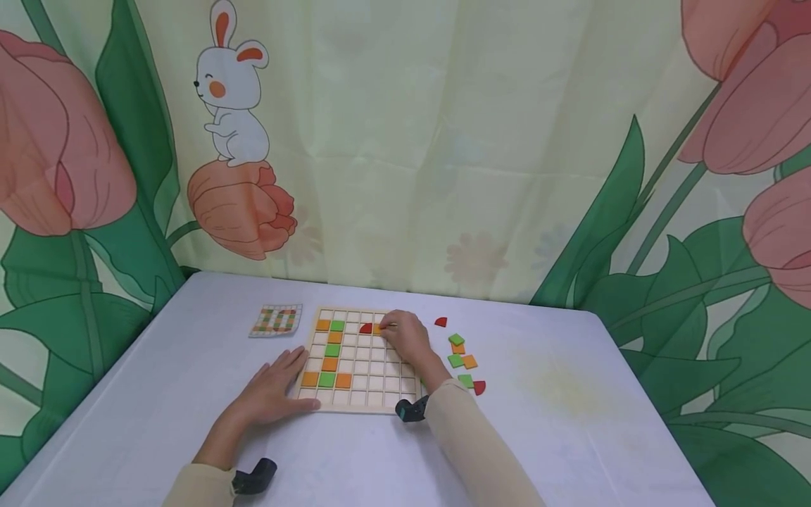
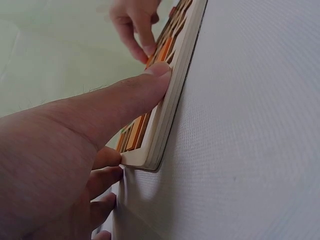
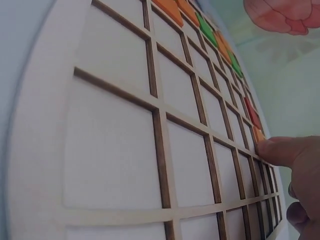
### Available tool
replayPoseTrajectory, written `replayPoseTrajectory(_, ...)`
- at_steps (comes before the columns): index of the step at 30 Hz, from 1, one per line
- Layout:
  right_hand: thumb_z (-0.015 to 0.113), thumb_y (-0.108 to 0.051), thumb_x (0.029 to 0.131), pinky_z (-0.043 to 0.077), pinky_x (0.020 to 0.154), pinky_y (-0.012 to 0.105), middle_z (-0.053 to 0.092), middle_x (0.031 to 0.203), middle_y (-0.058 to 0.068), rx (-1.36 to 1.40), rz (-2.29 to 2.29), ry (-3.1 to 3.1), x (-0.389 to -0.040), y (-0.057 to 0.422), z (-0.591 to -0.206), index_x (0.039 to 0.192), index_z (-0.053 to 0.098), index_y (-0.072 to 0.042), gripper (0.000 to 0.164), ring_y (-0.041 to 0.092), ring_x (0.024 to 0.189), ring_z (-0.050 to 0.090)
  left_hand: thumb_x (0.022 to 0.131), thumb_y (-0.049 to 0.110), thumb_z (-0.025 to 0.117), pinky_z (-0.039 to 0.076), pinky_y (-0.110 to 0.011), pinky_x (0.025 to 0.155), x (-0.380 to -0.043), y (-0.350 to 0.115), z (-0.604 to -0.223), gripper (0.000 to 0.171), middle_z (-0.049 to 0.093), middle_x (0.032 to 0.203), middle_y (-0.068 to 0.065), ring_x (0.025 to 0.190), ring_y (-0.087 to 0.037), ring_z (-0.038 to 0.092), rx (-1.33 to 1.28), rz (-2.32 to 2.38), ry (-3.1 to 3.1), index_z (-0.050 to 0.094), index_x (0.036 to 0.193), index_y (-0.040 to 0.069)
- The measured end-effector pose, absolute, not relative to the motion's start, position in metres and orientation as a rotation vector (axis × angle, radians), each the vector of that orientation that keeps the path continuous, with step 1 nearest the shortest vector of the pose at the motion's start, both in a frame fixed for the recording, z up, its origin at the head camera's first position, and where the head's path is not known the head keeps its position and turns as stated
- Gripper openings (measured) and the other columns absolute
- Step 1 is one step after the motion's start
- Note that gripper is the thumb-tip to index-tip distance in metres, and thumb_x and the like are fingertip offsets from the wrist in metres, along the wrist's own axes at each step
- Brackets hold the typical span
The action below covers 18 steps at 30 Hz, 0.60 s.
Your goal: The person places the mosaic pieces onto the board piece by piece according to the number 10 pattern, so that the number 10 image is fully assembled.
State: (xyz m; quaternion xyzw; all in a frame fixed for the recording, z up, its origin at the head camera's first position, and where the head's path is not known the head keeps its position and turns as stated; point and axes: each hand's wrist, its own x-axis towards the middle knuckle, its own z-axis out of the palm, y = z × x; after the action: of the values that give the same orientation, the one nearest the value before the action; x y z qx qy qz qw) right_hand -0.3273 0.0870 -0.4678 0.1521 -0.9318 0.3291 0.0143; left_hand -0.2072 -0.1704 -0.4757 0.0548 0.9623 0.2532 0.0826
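Observation:
A wooden grid board [image 1: 361, 408] lies on the table, several orange and green square tiles set in its left columns. Along its left edge rests my left hand [image 1: 272, 391], fingers straight, and the thumb [image 2: 135, 90] touches the frame near the front corner. At the board's upper rows, my right hand [image 1: 410, 345] pinches an orange square tile [image 1: 377, 329] with its fingertips, at a cell just right of a red quarter-circle tile [image 1: 365, 328]. The right wrist view shows that orange tile [image 3: 258, 134] partly covered by a finger.
A small pattern card [image 1: 276, 321] with coloured squares lies beyond the board's left side. To the right are loose pieces: a red quarter circle [image 1: 441, 322], green tiles [image 1: 456, 339], orange tiles [image 1: 469, 361] and another red quarter circle [image 1: 479, 387]. A printed curtain [image 1: 405, 176] hangs behind.

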Motion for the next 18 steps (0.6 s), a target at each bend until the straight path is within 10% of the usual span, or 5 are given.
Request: replayPoseTrajectory(18,0.069,-0.016,0.089,0.050,0.098,0.047,0.063,0.122,0.006,0.380,1.026,-2.796,-0.325,0.121,-0.475,0.112,0.072,-0.015,0.024,0.027,0.118,0.058,0.071,0.060,0.075,0.011,-0.063,0.118,-0.207,-0.169,-0.471,0.110,0.020,0.160,-0.019,0.148,-0.043,0.013,0.188,0.751,2.862,0.025,0.153,0.005)
